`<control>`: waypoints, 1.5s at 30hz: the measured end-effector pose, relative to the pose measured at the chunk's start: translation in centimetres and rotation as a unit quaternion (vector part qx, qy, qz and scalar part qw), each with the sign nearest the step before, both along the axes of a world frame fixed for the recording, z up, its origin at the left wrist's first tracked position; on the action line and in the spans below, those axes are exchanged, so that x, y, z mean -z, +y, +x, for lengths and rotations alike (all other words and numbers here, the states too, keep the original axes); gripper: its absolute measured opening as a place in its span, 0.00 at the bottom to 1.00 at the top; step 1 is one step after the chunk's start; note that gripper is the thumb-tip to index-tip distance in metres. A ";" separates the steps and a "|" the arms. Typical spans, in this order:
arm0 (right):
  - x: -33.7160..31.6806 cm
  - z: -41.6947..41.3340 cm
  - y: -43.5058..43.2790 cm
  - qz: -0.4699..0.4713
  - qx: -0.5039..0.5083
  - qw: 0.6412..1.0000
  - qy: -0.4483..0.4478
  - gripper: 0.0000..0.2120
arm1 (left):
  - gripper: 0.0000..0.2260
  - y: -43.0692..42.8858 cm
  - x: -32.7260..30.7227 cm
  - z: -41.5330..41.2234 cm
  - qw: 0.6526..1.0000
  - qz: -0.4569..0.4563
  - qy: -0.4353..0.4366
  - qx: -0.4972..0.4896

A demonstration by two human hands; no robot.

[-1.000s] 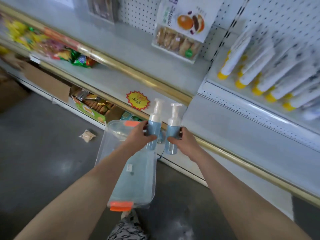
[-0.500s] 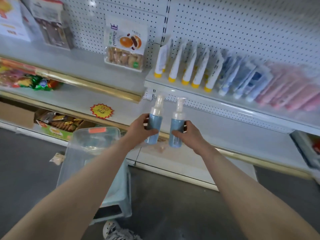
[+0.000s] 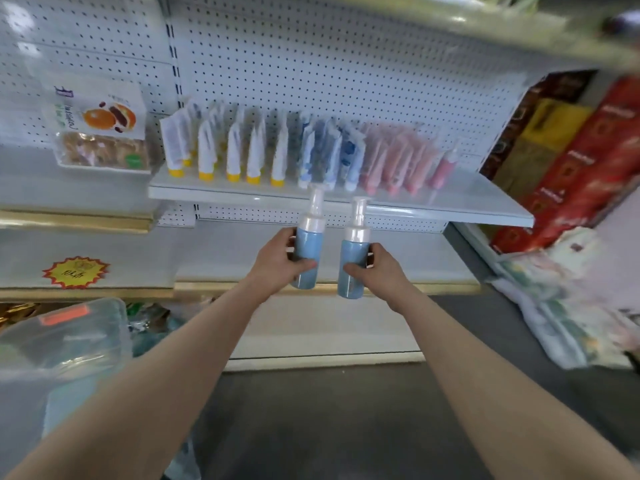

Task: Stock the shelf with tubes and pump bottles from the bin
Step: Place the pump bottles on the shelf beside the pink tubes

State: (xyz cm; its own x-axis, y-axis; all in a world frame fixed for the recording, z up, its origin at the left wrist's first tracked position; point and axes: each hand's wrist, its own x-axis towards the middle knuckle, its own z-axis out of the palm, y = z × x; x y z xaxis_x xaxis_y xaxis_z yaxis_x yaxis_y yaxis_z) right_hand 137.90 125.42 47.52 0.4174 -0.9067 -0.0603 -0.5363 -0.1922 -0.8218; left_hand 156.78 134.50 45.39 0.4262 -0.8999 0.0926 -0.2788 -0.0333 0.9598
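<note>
Pegboard wall (image 3: 346,64) behind; white shelf (image 3: 450,209) carries a packed row of tubes (image 3: 252,157) standing on their caps (yellow-capped, blue, pink), bare space at its right end; clear bin (image 3: 69,341) low left. Left hand (image 3: 277,261) grasps the left pump bottle (image 3: 308,258) and right hand (image 3: 384,271) grasps the right pump bottle (image 3: 353,268), both upright, in front of the shelf lip with pump heads level with it. Judged risk: a straight lift could catch a pump head on the lip, or a mid-row placement could topple the crowded tubes; print on the bottles, snack pack (image 3: 100,123) and yellow starburst tag (image 3: 74,271) is too blurred to read.
</note>
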 end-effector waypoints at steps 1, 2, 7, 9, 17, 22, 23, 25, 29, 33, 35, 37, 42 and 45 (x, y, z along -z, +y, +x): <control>-0.2 -1.5 -0.5 -0.003 0.011 1.000 -0.001 0.21 | 0.25 -0.9 -0.2 -1.3 1.000 -0.003 -0.001 0.011; -0.4 -2.9 -1.0 -0.005 0.023 1.000 -0.001 0.21 | 0.26 -1.8 -0.4 -2.6 1.000 -0.006 -0.001 0.021; -1.3 -8.8 -3.2 -0.017 0.071 0.997 0.008 0.22 | 0.24 -5.6 -1.2 -7.9 0.997 -0.016 -0.004 0.069; -1.6 -10.6 -4.2 -0.022 0.089 0.996 0.013 0.22 | 0.25 -7.1 -1.5 -9.6 0.996 -0.021 -0.007 0.088; -1.6 -15.4 -8.1 -0.027 0.165 0.986 -0.003 0.22 | 0.27 -13.9 -1.9 -14.4 0.992 -0.022 -0.019 0.127; -1.3 -17.7 -12.7 -0.030 0.190 0.981 -0.005 0.23 | 0.27 -19.7 -1.5 -16.4 0.988 -0.030 -0.013 0.152; -1.2 -18.0 -13.9 -0.031 0.196 0.980 0.000 0.23 | 0.27 -21.0 -1.4 -16.7 0.987 -0.029 -0.012 0.155; -0.9 -18.4 -16.7 -0.030 0.208 0.978 0.009 0.25 | 0.27 -23.8 -1.4 -17.1 0.986 -0.030 -0.011 0.164; -0.7 -18.5 -22.8 -0.013 0.216 0.976 -0.015 0.24 | 0.27 -30.0 -1.5 -17.2 0.985 -0.034 -0.011 0.171; -1.0 -18.0 -28.6 -0.010 0.223 0.975 -0.010 0.23 | 0.27 -36.0 -1.8 -17.1 0.983 -0.032 -0.009 0.178; -1.1 -17.9 -31.5 -0.004 0.225 0.974 -0.013 0.23 | 0.27 -39.0 -1.9 -17.2 0.983 -0.033 -0.011 0.182; -1.4 -17.9 -34.1 -0.005 0.227 0.974 -0.019 0.24 | 0.26 -41.7 -2.2 -17.4 0.982 -0.034 -0.003 0.183; -1.7 -18.4 -39.9 -0.018 0.236 0.971 -0.035 0.24 | 0.26 -47.4 -3.0 -18.1 0.982 -0.042 0.001 0.183; -1.9 -18.9 -43.2 -0.032 0.227 0.973 -0.025 0.24 | 0.26 -50.2 -3.0 -18.7 0.984 -0.043 -0.010 0.170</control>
